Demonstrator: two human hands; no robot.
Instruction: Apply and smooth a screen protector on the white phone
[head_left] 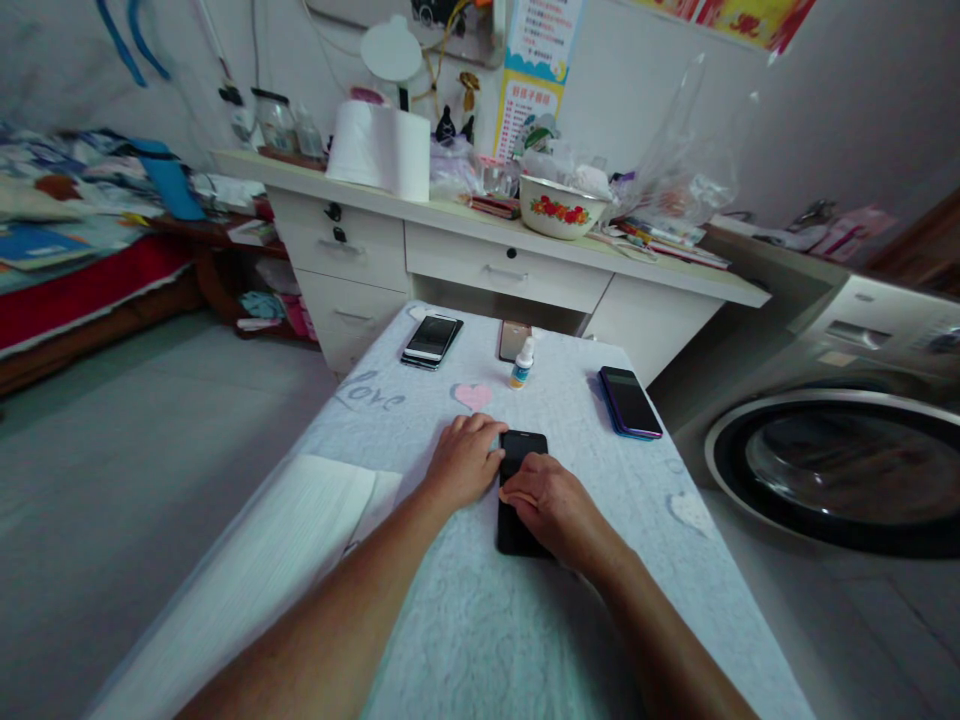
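Note:
A black smartphone (523, 537) lies flat on the cloth-covered table in front of me. At its upper left edge, my left hand (466, 462) holds it with curved fingers and thumb against the side and corner. My right hand (553, 500) is closed over the middle of the screen, its fingers pinched together. What sits in that pinch is too small and hidden to make out. Beyond the phone stands a small white spray bottle (523, 365) with a blue and orange label, and another phone (511, 341) lies behind it.
Stacked phones (433, 338) lie at the table's far left, and more stacked phones (631, 403) at the right. White folded paper (300, 540) covers the left side. Behind the table is a white cabinet (352, 240); a washing machine (840, 350) stands at the right.

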